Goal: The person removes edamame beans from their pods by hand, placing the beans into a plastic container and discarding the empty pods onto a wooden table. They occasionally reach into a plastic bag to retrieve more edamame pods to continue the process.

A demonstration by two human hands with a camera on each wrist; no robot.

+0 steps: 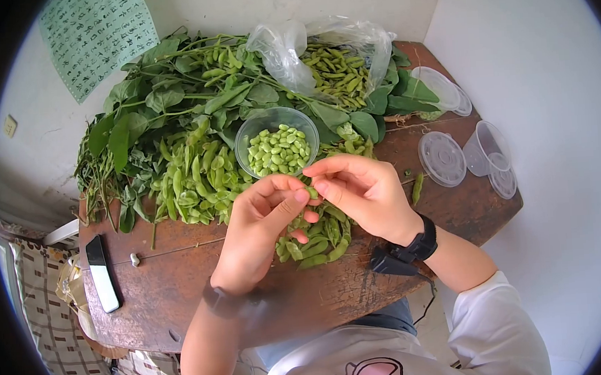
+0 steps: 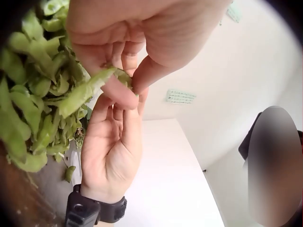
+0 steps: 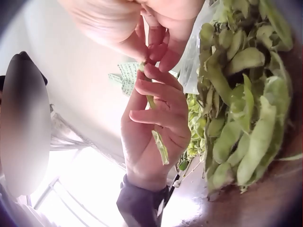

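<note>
Both hands meet in front of a clear plastic bowl (image 1: 242,153) holding shelled green beans (image 1: 280,150). Between thumb and fingers, my left hand (image 1: 251,222) grips a green bean pod (image 2: 85,94). The split-looking tail of that pod hangs down past the left palm in the right wrist view. With thumb and index finger, my right hand (image 1: 363,190) pinches the pod's other end, fingertips right against the left ones. Fingers hide most of this end. Beneath the hands lies a small heap of whole pods (image 1: 325,238).
Left of the bowl is a pile of pods (image 1: 198,170), with leafy stalks (image 1: 168,92) behind. A plastic bag (image 1: 281,53) of pods stands at the back. Clear lids (image 1: 442,158) and a cup (image 1: 478,153) lie right; a phone (image 1: 102,274) lies left.
</note>
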